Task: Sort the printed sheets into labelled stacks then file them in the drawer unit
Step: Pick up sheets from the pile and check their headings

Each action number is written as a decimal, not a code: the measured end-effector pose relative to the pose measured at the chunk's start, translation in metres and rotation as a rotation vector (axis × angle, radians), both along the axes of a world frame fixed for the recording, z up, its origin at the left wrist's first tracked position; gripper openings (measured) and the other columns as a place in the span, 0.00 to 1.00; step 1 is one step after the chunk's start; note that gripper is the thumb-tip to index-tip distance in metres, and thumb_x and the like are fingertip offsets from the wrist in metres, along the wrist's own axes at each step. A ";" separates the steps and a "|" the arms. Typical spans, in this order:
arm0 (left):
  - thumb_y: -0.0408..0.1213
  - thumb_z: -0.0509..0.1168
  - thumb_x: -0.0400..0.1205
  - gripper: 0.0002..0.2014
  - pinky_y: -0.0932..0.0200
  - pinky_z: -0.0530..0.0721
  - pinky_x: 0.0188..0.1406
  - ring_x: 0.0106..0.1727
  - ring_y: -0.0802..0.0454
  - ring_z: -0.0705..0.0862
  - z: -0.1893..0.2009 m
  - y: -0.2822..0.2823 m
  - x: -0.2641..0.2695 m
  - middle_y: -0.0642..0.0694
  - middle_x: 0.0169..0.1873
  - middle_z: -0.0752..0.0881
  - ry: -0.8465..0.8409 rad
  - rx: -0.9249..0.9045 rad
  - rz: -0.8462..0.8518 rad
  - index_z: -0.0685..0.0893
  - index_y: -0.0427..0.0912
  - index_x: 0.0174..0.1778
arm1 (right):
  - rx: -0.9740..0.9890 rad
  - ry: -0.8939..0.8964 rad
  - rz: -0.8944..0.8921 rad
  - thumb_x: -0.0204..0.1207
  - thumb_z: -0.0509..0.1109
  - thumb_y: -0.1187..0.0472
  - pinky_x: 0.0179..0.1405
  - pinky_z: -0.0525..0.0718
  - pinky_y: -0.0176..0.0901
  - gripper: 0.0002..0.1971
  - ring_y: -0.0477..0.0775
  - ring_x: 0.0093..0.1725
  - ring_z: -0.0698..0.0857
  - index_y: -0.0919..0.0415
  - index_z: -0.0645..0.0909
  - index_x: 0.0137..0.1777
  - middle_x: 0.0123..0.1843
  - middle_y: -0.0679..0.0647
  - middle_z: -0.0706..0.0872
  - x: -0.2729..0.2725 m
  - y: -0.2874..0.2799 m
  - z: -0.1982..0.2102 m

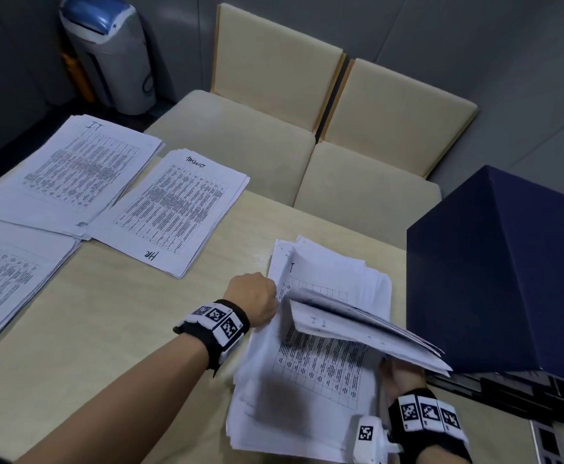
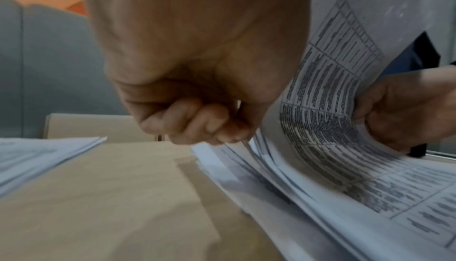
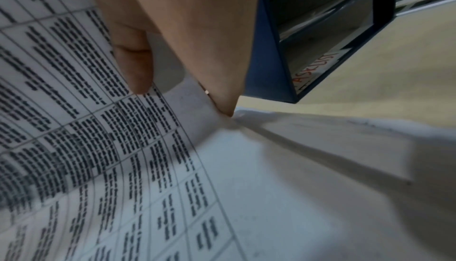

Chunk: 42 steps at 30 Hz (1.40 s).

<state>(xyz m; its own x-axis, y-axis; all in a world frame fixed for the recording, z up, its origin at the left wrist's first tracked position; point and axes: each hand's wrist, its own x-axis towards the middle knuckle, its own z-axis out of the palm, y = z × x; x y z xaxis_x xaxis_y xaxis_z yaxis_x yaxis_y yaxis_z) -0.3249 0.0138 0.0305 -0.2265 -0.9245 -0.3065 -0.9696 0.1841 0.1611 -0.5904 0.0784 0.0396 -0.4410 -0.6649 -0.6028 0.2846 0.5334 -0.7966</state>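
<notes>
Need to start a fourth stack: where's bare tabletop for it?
Bare table lies below the TASKLIST stack, between the HR stack and the left hand. Crowded: the right side, where the unsorted pile lies beside the blue drawer unit, and the far left, where stacks overlap.

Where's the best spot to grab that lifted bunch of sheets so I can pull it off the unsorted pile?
Probably by its raised right edge, coming from the drawer unit side. The lifted sheets fan up and open there, clear of the unsorted pile, where the right hand already holds them from underneath. The left hand pinches edges on the near-flat left side, which offers less purchase.
</notes>
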 end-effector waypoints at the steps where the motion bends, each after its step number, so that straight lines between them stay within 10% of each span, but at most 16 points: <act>1: 0.41 0.55 0.86 0.16 0.53 0.83 0.40 0.45 0.39 0.89 0.003 0.001 0.000 0.38 0.42 0.86 0.003 -0.002 -0.017 0.82 0.36 0.40 | -0.034 -0.048 -0.041 0.87 0.53 0.77 0.35 0.78 0.30 0.20 0.49 0.36 0.85 0.55 0.68 0.36 0.24 0.48 0.81 -0.003 0.001 -0.006; 3: 0.38 0.55 0.87 0.14 0.53 0.79 0.37 0.43 0.39 0.87 0.007 0.003 0.000 0.37 0.43 0.86 0.012 -0.002 -0.039 0.82 0.34 0.44 | -0.053 -0.061 -0.026 0.89 0.53 0.71 0.44 0.82 0.37 0.16 0.49 0.38 0.85 0.56 0.74 0.42 0.24 0.42 0.88 -0.003 0.003 -0.006; 5: 0.33 0.56 0.86 0.11 0.53 0.75 0.36 0.39 0.38 0.82 0.007 0.003 0.002 0.35 0.43 0.85 0.105 0.041 -0.009 0.81 0.35 0.44 | -0.044 -0.097 0.027 0.89 0.60 0.62 0.57 0.81 0.50 0.09 0.59 0.49 0.85 0.56 0.82 0.51 0.45 0.56 0.94 -0.001 0.000 -0.005; 12: 0.27 0.73 0.79 0.14 0.53 0.79 0.35 0.27 0.51 0.76 -0.019 0.003 0.018 0.51 0.21 0.77 1.113 0.253 0.440 0.77 0.40 0.32 | -0.055 -0.050 0.071 0.88 0.60 0.59 0.64 0.80 0.56 0.10 0.60 0.54 0.88 0.55 0.84 0.59 0.56 0.60 0.91 -0.003 0.002 -0.002; 15: 0.24 0.77 0.74 0.15 0.58 0.73 0.33 0.28 0.53 0.73 -0.019 0.007 0.018 0.46 0.26 0.77 1.277 0.255 0.525 0.77 0.40 0.34 | 0.008 -0.024 0.020 0.81 0.60 0.72 0.40 0.88 0.39 0.10 0.55 0.40 0.88 0.63 0.82 0.46 0.33 0.50 0.92 -0.009 -0.006 -0.012; 21: 0.44 0.79 0.73 0.22 0.52 0.74 0.40 0.44 0.45 0.79 -0.026 0.011 0.008 0.47 0.44 0.79 0.524 -0.150 0.533 0.71 0.42 0.48 | 0.071 -0.082 0.048 0.55 0.63 0.71 0.41 0.81 0.52 0.13 0.62 0.36 0.83 0.64 0.80 0.41 0.34 0.60 0.85 -0.009 -0.008 -0.012; 27: 0.49 0.70 0.82 0.24 0.53 0.79 0.55 0.60 0.41 0.81 -0.032 0.008 -0.015 0.40 0.58 0.80 0.403 0.067 0.454 0.74 0.35 0.63 | 0.036 -0.124 0.036 0.57 0.62 0.73 0.47 0.80 0.55 0.12 0.64 0.41 0.84 0.63 0.79 0.40 0.37 0.61 0.86 -0.008 -0.006 -0.018; 33: 0.47 0.65 0.85 0.15 0.51 0.83 0.36 0.42 0.41 0.87 -0.028 0.010 -0.024 0.43 0.37 0.85 0.385 -0.016 0.349 0.75 0.44 0.36 | -0.018 -0.097 0.067 0.52 0.66 0.67 0.53 0.79 0.56 0.19 0.65 0.47 0.83 0.64 0.82 0.46 0.42 0.60 0.88 -0.009 0.001 -0.022; 37: 0.48 0.52 0.89 0.21 0.58 0.74 0.29 0.30 0.46 0.78 -0.013 0.014 -0.021 0.49 0.28 0.77 0.121 -0.207 0.031 0.77 0.46 0.32 | -0.018 -0.116 0.054 0.54 0.64 0.70 0.50 0.79 0.55 0.16 0.64 0.44 0.84 0.64 0.81 0.45 0.40 0.59 0.88 -0.014 0.000 -0.027; 42: 0.48 0.52 0.90 0.21 0.57 0.78 0.32 0.31 0.43 0.81 -0.008 0.005 -0.009 0.47 0.28 0.78 0.185 -0.181 -0.090 0.73 0.45 0.32 | 0.000 -0.187 0.089 0.59 0.62 0.70 0.46 0.79 0.55 0.12 0.63 0.39 0.85 0.62 0.80 0.43 0.37 0.60 0.87 -0.011 0.002 -0.025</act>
